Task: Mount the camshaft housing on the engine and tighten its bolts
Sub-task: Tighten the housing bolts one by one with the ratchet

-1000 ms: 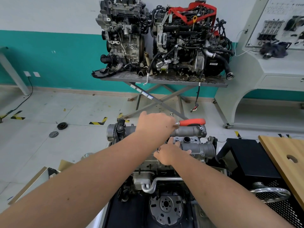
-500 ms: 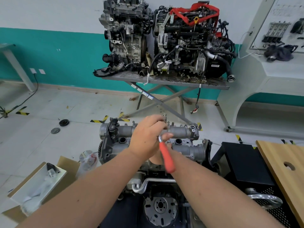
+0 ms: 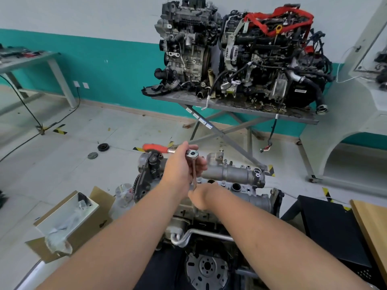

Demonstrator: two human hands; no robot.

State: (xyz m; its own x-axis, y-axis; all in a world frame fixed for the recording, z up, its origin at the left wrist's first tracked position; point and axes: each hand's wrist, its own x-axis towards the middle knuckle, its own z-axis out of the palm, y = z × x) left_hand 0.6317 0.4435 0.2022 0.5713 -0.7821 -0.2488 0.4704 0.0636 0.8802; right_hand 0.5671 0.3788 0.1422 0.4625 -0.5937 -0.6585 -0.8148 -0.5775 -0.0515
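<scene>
The grey camshaft housing (image 3: 232, 173) lies on top of the engine (image 3: 201, 218) in front of me. A ratchet (image 3: 191, 153) with a red handle (image 3: 155, 147) stands over the housing's middle, its handle pointing left. Its steel extension (image 3: 194, 176) runs straight down toward the housing. My left hand (image 3: 181, 166) grips the ratchet at its head. My right hand (image 3: 201, 197) is lower, closed around the bottom of the extension; its fingers and the bolt are hidden. Small bolts (image 3: 225, 162) show along the housing's far edge.
An open cardboard box (image 3: 69, 222) with plastic wrap sits on the floor at left. A black mesh cart (image 3: 335, 227) and a wooden board (image 3: 374, 229) stand at right. Behind, two engines (image 3: 240, 53) rest on a metal table (image 3: 234, 105). Pulleys (image 3: 102, 147) lie on the floor.
The red handle swung from pointing right, round toward me, to pointing left. My left hand turned with it at the ratchet head. My right hand stayed low on the housing.
</scene>
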